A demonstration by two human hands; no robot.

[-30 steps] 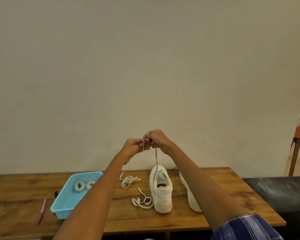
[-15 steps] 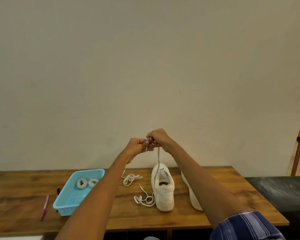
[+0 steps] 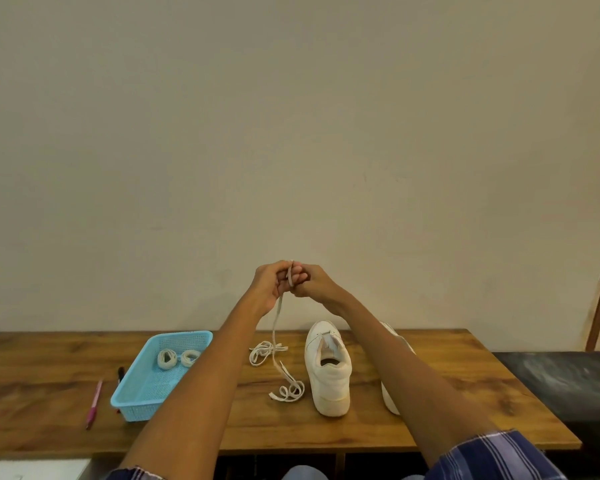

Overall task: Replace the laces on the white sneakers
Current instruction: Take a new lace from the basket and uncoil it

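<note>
the white leather sneaker [image 3: 328, 370] and the white flat lace [image 3: 278, 318] match in colour. the brown wood-grain surface [image 3: 447, 382] carries a light blue perforated plastic basket [image 3: 142, 393] with two cream rolled laces [image 3: 167, 359] in it. a pink pen [image 3: 93, 403] lies beside it. the blue and white plaid sleeve [image 3: 492, 457] is checked; the wall [image 3: 291, 133] is plain beige.

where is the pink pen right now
In the head view the pink pen lies on the wooden table at the far left, just left of the blue basket.
</note>
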